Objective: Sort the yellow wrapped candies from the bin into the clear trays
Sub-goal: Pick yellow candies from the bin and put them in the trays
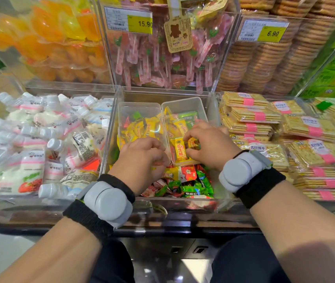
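Two clear trays stand side by side in the middle bin [109,139]. The left tray [140,108] and the right tray [185,104] both hold yellow wrapped candies. My right hand [209,146] is over the right tray, its fingertips pinched on a yellow wrapped candy [192,142], next to another yellow candy [180,153] with red characters. My left hand [142,160] is curled at the near edge of the left tray, over the loose candies; what its fingers hold is hidden. Loose green, red and yellow candies [187,182] fill the bin's front.
White drink pouches [40,139] fill the bin on the left. Stacked cracker packs [285,139] fill the bin on the right. Behind stand tall clear bins of orange jelly [50,43], pink lollipops [162,62] and round biscuits [264,64]. Grey sensor bands sit on both wrists.
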Demonstrator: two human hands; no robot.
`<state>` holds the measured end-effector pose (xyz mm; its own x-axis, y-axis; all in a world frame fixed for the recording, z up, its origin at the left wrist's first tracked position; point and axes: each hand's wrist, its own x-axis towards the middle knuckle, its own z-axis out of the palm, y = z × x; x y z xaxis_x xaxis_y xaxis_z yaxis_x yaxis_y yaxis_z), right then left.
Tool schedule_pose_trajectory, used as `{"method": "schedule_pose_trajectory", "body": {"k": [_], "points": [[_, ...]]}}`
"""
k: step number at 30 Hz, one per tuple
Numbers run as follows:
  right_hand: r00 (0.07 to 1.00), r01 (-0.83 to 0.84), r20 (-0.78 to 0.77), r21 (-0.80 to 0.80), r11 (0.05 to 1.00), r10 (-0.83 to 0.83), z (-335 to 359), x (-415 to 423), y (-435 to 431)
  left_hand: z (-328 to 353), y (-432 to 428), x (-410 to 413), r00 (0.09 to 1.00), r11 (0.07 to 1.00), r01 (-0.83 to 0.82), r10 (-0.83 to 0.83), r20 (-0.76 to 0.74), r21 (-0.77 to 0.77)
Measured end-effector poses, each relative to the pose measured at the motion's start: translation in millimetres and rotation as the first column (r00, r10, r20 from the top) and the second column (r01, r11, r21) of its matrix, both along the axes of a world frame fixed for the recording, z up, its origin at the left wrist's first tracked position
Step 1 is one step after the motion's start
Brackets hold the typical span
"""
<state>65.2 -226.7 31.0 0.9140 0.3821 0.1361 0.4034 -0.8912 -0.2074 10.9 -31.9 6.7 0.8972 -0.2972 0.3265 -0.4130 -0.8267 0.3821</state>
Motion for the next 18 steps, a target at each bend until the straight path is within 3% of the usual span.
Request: {"method": "schedule_pose_trajectory", "body": {"k": [7,18], "points": [[0.986,-0.165,0.03,0.135,0.977,0.162,-4.9,-29.0,15.7,-2.7,5.0,-4.1,1.0,0.998,-0.005,0.004,0.027,0.057],[0.979,-0.19,0.057,-0.113,0.975,0.197,-34.7,-41.4,15.3,-17.3,-4.4,-4.7,1.0,0.958,0.008,-0.003,-0.018,0.288]]}}
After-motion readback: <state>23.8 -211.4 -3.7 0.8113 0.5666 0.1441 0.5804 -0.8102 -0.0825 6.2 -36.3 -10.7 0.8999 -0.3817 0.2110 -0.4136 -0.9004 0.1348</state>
